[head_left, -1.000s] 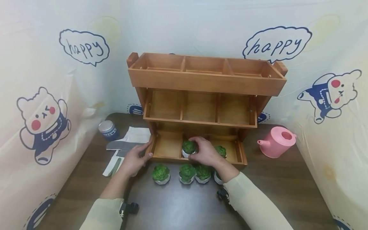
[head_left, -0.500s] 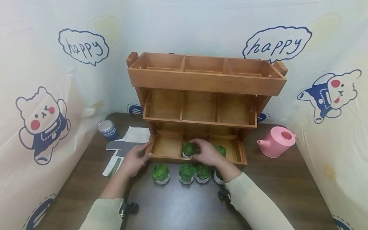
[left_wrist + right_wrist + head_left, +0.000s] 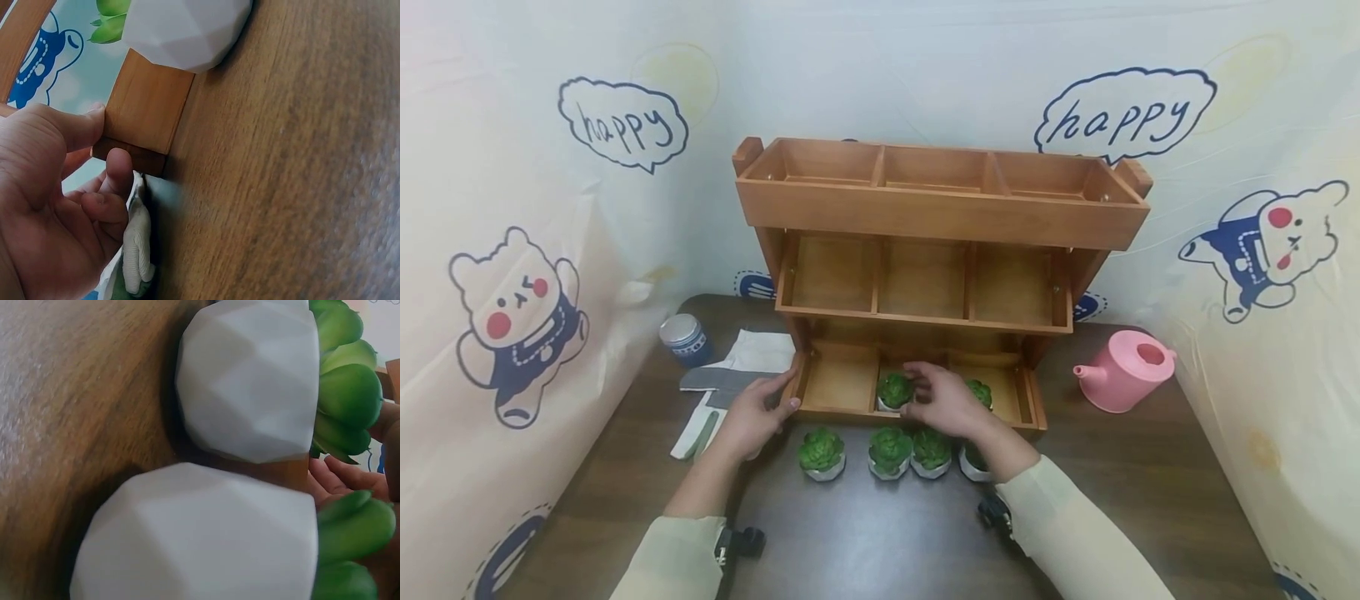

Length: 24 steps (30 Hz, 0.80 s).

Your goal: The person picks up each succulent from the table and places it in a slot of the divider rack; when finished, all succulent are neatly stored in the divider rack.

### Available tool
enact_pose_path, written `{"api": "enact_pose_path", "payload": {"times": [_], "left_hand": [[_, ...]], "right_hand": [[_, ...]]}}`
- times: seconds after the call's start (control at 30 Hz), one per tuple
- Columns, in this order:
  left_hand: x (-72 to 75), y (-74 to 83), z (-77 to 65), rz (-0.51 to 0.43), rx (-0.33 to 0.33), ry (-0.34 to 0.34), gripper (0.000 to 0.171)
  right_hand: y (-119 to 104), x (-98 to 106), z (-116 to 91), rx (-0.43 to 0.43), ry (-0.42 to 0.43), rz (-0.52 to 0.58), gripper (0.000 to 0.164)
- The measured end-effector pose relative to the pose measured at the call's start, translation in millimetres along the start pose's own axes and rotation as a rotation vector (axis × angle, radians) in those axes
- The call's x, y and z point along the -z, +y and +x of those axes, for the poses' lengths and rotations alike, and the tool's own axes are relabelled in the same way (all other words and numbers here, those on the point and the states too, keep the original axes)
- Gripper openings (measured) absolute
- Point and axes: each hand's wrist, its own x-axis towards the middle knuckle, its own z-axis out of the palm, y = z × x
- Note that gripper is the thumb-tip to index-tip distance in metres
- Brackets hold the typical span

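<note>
A three-tier wooden planter shelf stands at the back of the table. My left hand holds the left end of its bottom tier; in the left wrist view the thumb lies on the front and the fingers curl at the end of the wooden corner. One potted succulent sits in the bottom tier's middle compartment. Just right of it is my right hand, thumb and fingers spread, no longer gripping the pot. Another succulent stands in the right compartment, partly hidden by that hand.
Several white-potted succulents stand in a row before the shelf; the right wrist view shows two white pots close up. Gloves and a blue-white jar lie left. A pink watering can stands right.
My right hand's fingers have come off the succulent in the middle compartment, and the hand has shifted slightly right. My left hand stays on the shelf's end.
</note>
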Motion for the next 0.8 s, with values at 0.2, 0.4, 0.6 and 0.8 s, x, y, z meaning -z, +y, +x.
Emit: {"api": "enact_pose_path", "payload": {"times": [0.2,0.4,0.6,0.8], "left_hand": [[0.0,2.2,-1.5,0.018,-0.002,0.003,0.063],[0.5,1.6,-2.0,0.007,0.007,-0.006,0.063],[1.3,2.3,-0.6,0.009,0.003,-0.001,0.063],[0.6,2.2,0.1,0.005,0.008,-0.015,0.063]], "right_hand": [[0,2,-4,0.002,0.030,0.018,0.070],[0,2,-10,0.000,0.049,0.032,0.068],[0,6,-17,0.002,0.056,0.073,0.067],[1,8,-24,0.001,0.072,0.100,0.064]]}}
